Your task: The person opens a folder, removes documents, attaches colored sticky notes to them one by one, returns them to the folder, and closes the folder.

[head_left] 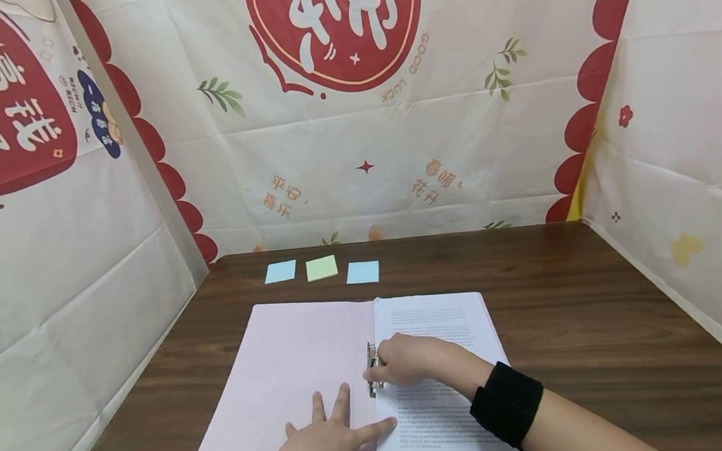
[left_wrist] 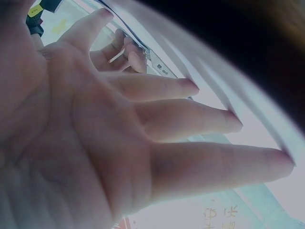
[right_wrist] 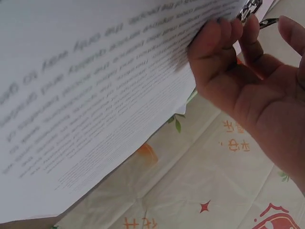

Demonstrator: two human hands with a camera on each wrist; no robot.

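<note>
Folder: the pink paper folder lay open, printed white sheets inside.
Left hand: spread flat on it.
Right hand: pinched the metal clip; I judged the sheets not yet released.

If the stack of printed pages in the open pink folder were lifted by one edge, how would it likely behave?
The printed pages look thin, so they would probably flop. They appear loose, so they may fan or slide. The metal clip, which the right hand touches, likely anchors the spine edge of the pink folder.

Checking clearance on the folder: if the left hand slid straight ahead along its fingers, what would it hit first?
Probably the metal spring clip at the spine of the open pink paper folder, where the right hand grips it. The left hand lies flat, fingers pointing up and right; depth is unclear.
</note>
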